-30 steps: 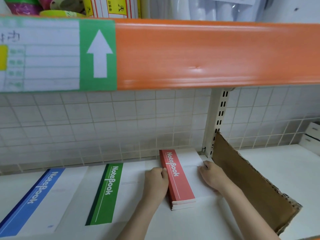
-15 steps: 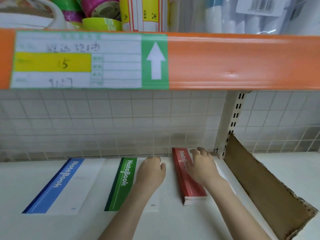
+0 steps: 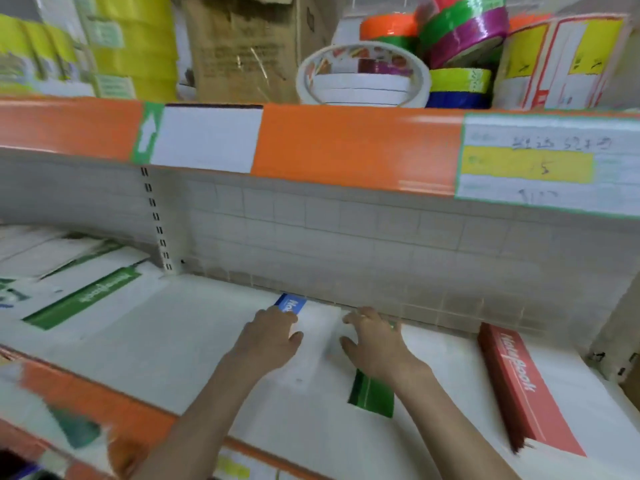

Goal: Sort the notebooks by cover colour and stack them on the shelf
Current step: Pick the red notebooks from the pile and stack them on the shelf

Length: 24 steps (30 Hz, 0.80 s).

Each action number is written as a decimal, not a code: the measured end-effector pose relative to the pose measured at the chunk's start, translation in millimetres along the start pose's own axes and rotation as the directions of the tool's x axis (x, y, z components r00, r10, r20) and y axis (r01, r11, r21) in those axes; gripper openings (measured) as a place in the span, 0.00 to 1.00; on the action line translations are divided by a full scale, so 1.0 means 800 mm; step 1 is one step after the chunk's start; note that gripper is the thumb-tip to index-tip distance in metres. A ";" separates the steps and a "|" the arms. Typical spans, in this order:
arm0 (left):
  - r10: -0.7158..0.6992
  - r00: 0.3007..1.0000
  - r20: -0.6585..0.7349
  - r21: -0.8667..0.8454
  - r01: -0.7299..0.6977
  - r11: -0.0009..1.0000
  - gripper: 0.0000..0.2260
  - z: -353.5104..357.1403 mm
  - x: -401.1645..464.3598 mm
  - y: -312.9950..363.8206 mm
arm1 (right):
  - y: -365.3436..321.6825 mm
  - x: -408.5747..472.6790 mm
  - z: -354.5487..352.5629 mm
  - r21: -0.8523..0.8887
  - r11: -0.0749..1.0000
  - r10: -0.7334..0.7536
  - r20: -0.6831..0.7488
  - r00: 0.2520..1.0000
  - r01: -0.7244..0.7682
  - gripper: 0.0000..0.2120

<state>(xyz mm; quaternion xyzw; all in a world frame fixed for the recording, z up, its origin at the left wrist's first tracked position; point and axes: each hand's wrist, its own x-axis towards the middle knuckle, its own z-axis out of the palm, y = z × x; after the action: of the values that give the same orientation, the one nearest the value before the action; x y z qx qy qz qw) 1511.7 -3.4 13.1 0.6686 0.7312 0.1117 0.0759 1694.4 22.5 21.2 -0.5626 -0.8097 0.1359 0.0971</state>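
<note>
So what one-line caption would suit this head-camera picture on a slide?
Left hand on the blue notebook, right hand on the green notebook, red stack alongside on the white shelf.

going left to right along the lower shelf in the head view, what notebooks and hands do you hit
loose green notebooks → left hand, on the blue notebook → right hand, on the green notebook → red notebook stack

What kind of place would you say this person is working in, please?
Most likely a stationery shop or its stockroom. The orange shelf edge carries a handwritten price label, rolls of tape crowd the shelf above, and notebooks such as the red notebook stack lie sorted by colour below.
</note>
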 end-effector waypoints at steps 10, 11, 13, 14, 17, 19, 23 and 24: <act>-0.218 0.975 0.044 -0.037 0.220 0.975 0.20 -0.051 -0.044 -0.191 | -0.187 0.044 0.068 0.087 0.969 -0.243 0.153 0.958 0.232 0.20; -0.228 0.972 0.049 -0.043 0.231 0.972 0.20 -0.054 -0.046 -0.205 | -0.203 0.049 0.074 0.083 0.966 -0.254 0.163 0.953 0.243 0.20; -0.246 0.968 0.048 -0.059 0.249 0.967 0.19 -0.059 -0.050 -0.234 | -0.234 0.060 0.085 0.084 0.960 -0.277 0.178 0.944 0.265 0.21; -0.254 0.966 0.041 -0.064 0.256 0.964 0.19 -0.063 -0.051 -0.249 | -0.250 0.066 0.091 0.084 0.956 -0.290 0.182 0.939 0.279 0.21; -0.276 0.961 0.006 -0.059 0.276 0.959 0.19 -0.076 -0.054 -0.295 | -0.299 0.080 0.111 0.098 0.945 -0.327 0.189 0.926 0.313 0.22; -0.288 0.957 -0.018 -0.058 0.287 0.956 0.18 -0.083 -0.058 -0.327 | -0.330 0.089 0.125 0.108 0.937 -0.347 0.192 0.918 0.331 0.22; -0.307 0.950 -0.062 -0.048 0.304 0.951 0.19 -0.096 -0.072 -0.386 | -0.397 0.106 0.153 0.127 0.915 -0.401 0.177 0.899 0.383 0.23; -0.316 0.946 -0.071 -0.046 0.313 0.949 0.19 -0.100 -0.076 -0.400 | -0.416 0.111 0.160 0.141 0.905 -0.420 0.167 0.892 0.400 0.23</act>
<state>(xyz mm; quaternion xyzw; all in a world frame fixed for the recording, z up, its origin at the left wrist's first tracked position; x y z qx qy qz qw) 1188.7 -95.1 3.1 0.5373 0.8288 0.1367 0.0759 1329.9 -18.5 10.4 -0.3571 -0.9077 0.2081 0.0731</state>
